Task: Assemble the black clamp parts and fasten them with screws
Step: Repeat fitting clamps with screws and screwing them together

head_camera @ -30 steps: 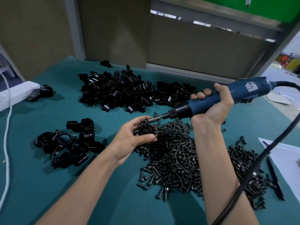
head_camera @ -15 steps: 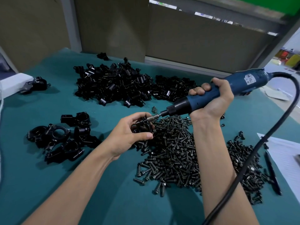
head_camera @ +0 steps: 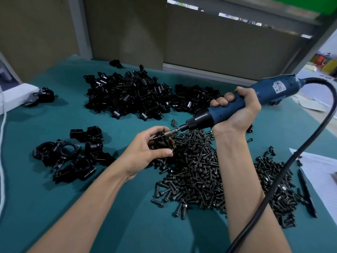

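Left hand (head_camera: 144, 156) grips a black clamp (head_camera: 161, 144); right hand (head_camera: 238, 112) is wrapped round a blue electric screwdriver (head_camera: 255, 101).
The screwdriver's bit meets the top of the clamp, held over the far left edge of the screw pile (head_camera: 197, 172) on the green table (head_camera: 32, 207). A heap of loose clamp parts (head_camera: 127, 95) lies further back; a few assembled clamps (head_camera: 73, 157) sit well left of the hand.

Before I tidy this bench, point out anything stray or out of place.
Nothing looks damaged. A few screws lie apart from the screw pile. One black clamp part sits alone behind the big parts heap. The screwdriver cord hangs over the right side of the pile.
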`<act>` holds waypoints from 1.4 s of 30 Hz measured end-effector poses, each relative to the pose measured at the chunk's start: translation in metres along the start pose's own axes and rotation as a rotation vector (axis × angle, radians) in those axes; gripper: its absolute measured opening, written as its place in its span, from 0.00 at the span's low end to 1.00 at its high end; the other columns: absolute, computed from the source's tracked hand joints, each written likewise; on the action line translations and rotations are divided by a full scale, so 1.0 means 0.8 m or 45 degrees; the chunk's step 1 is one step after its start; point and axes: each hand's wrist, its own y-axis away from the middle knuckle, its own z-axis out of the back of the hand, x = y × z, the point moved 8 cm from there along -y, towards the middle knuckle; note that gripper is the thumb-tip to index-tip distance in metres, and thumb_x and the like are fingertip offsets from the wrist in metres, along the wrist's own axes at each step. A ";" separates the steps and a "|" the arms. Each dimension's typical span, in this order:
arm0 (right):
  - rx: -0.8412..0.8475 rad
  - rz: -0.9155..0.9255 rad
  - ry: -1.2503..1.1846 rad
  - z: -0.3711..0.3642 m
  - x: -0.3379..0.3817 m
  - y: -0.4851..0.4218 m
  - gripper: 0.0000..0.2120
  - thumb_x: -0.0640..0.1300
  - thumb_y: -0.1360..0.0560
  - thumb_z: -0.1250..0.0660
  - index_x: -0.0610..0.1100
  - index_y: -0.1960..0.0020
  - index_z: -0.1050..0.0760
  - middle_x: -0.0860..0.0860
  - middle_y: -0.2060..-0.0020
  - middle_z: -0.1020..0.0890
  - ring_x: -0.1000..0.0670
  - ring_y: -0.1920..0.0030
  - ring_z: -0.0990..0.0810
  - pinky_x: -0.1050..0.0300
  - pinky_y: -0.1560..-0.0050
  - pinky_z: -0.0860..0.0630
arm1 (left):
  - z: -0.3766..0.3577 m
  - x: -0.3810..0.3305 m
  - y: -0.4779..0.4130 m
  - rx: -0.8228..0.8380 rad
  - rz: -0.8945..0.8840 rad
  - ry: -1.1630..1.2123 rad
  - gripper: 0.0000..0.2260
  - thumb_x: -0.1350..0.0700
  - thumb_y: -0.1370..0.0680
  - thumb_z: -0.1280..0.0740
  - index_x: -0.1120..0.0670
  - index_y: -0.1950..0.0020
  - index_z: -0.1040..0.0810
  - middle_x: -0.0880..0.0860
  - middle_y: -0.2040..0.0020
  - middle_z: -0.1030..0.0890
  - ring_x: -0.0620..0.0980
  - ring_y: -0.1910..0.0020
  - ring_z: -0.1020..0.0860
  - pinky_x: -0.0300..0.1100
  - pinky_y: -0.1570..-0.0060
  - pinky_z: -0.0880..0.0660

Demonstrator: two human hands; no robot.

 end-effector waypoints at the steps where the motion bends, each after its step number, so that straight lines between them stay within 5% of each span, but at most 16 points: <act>1: 0.001 -0.001 -0.001 0.000 0.000 0.000 0.10 0.39 0.25 0.40 0.45 0.65 0.34 0.52 0.75 0.32 0.53 0.77 0.34 0.61 0.73 0.32 | 0.000 0.000 0.000 0.005 0.002 -0.005 0.21 0.64 0.32 0.24 0.45 0.44 0.20 0.50 0.46 0.16 0.55 0.43 0.19 0.58 0.33 0.30; 8: 0.006 -0.001 -0.015 0.000 -0.001 0.000 0.12 0.39 0.25 0.40 0.45 0.68 0.33 0.52 0.75 0.32 0.53 0.77 0.34 0.62 0.73 0.32 | -0.003 -0.002 0.001 0.030 0.010 -0.019 0.23 0.58 0.37 0.23 0.43 0.44 0.21 0.46 0.47 0.16 0.53 0.44 0.18 0.55 0.33 0.30; 23: 0.047 -0.030 -0.045 -0.005 -0.005 0.003 0.19 0.39 0.27 0.40 0.46 0.76 0.30 0.52 0.76 0.31 0.53 0.78 0.34 0.61 0.73 0.32 | -0.004 0.003 -0.002 0.066 0.012 -0.013 0.22 0.64 0.30 0.24 0.43 0.43 0.22 0.43 0.48 0.16 0.53 0.44 0.18 0.51 0.33 0.29; 28: 0.071 -0.020 -0.005 -0.007 -0.003 0.006 0.13 0.38 0.27 0.41 0.45 0.70 0.31 0.52 0.76 0.32 0.53 0.77 0.34 0.62 0.73 0.32 | -0.008 0.007 -0.002 0.141 0.046 0.125 0.23 0.62 0.32 0.24 0.49 0.39 0.22 0.53 0.44 0.19 0.56 0.45 0.18 0.52 0.37 0.24; 34: 0.428 0.003 0.049 -0.036 0.015 0.020 0.04 0.40 0.31 0.42 0.45 0.60 0.29 0.53 0.77 0.32 0.54 0.78 0.35 0.63 0.74 0.35 | -0.036 0.017 0.006 0.372 0.169 0.585 0.22 0.70 0.31 0.27 0.64 0.38 0.23 0.59 0.52 0.20 0.55 0.54 0.17 0.48 0.53 0.18; 42: 1.060 -0.312 -0.273 -0.084 0.026 0.053 0.18 0.31 0.40 0.27 0.34 0.55 0.30 0.47 0.78 0.37 0.50 0.78 0.39 0.59 0.72 0.37 | -0.038 0.012 0.006 0.326 0.157 0.470 0.27 0.71 0.37 0.28 0.60 0.39 0.25 0.53 0.53 0.15 0.52 0.47 0.17 0.48 0.48 0.19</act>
